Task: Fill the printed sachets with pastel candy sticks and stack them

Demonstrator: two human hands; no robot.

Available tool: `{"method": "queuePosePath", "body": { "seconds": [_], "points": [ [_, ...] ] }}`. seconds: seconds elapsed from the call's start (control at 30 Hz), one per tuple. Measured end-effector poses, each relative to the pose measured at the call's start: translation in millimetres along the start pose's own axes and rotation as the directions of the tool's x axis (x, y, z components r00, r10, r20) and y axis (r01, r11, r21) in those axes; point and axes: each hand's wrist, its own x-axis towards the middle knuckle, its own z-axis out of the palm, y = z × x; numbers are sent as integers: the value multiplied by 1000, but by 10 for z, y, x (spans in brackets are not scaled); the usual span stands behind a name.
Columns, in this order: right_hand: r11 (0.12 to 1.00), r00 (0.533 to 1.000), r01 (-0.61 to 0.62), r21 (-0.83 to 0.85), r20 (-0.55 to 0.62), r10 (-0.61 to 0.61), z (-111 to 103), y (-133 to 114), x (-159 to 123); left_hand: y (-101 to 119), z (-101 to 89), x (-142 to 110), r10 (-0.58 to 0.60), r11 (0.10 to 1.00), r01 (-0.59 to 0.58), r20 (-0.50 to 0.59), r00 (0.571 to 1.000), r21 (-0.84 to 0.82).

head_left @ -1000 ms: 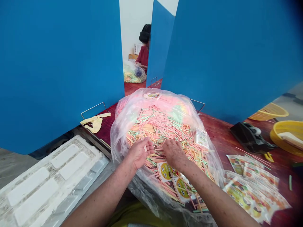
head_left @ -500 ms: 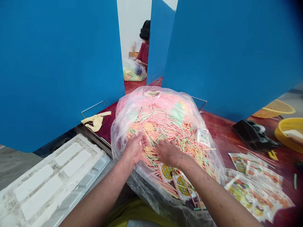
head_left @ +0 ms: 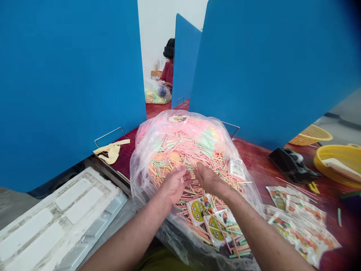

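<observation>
A large clear plastic bag (head_left: 138, 158) lies open, full of thin pink, green, yellow and orange sticks (head_left: 186, 145). Over the middle of the pile, my left hand (head_left: 175, 185) is turned palm inward with its fingers curled; a small pale bit shows at the palm, too small to name. Facing it, my right hand (head_left: 207, 177) has its fingers bent together just above the sticks. What its fingertips hold, if anything, is hidden. Below my hands, printed packets with a green cartoon face (head_left: 199, 209) lie on the sticks. Another small packet (head_left: 236, 167) rests at the pile's right.
Blue partition panels (head_left: 70, 75) stand behind. To the right are a black tape dispenser (head_left: 291, 165), yellow baskets (head_left: 324, 165) and spread printed packets (head_left: 301, 226). A stained white foam lid (head_left: 56, 222) and a yellow cloth strip (head_left: 111, 151) lie left. A co-worker (head_left: 167, 69) sits beyond.
My right hand has lifted off the sticks and shifted slightly right and up. The left hand has moved right and down, closer to it. The packets below are more exposed.
</observation>
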Motion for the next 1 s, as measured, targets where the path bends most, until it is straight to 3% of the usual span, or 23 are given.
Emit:
{"method": "queuePosePath", "body": {
  "seconds": [0.07,0.2,0.37,0.43,0.53,0.63,0.7,0.77,0.83,0.9,1.0],
  "points": [
    [997,1000,-14,71,1,14,-1,-86,10,-134,120,60,-2,997,8,80,997,-80],
    [984,998,-51,168,-27,56,31,-200,7,-312,226,139,70,983,-48,123,990,-175],
    [961,997,49,272,-65,-32,52,-82,-76,-292,165,213,71,984,-76,-39,997,-158],
    [949,994,66,307,-103,-36,69,51,-128,-239,135,229,45,984,-47,-16,999,-171],
    [976,974,-17,217,-216,65,79,262,-195,-177,110,209,-4,991,14,73,997,-135],
    [995,877,-90,51,-469,103,42,354,-234,-156,103,140,-68,998,70,124,990,-11],
    [998,831,44,45,-556,-12,-3,333,-234,-154,100,80,-148,986,127,217,965,108],
    [959,857,241,146,-496,-140,-53,293,-219,-147,92,21,-218,967,162,309,926,198],
    [904,897,325,278,-394,-201,-100,279,-209,-131,79,-25,-262,950,175,352,898,260],
    [903,901,285,322,-411,-138,-132,298,-225,-119,69,-49,-281,939,188,326,903,289],
    [952,817,128,277,-574,57,-100,303,-311,-156,94,-40,-219,963,172,228,949,209]
  ]
}}
